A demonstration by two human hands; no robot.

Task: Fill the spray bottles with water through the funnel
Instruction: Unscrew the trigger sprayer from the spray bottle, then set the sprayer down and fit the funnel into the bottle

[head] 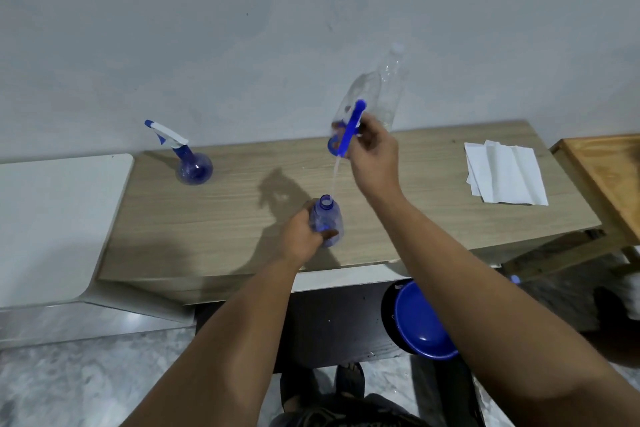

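My left hand (300,236) grips a small blue translucent spray bottle (327,222) standing on the wooden table (415,211), its neck open and without a head. My right hand (372,146) holds the blue spray head (351,130) raised above that bottle; its thin white dip tube (334,180) hangs down with its tip at the bottle's mouth. A second round blue spray bottle (193,166) with its white-and-blue head on stands at the table's far left.
A clear plastic water bottle (388,87) stands at the back by the wall, behind my right hand. White paper sheets (505,173) lie on the right of the table. A blue bowl-like thing (420,321) sits below the table's front edge. A second wooden surface (602,166) is at far right.
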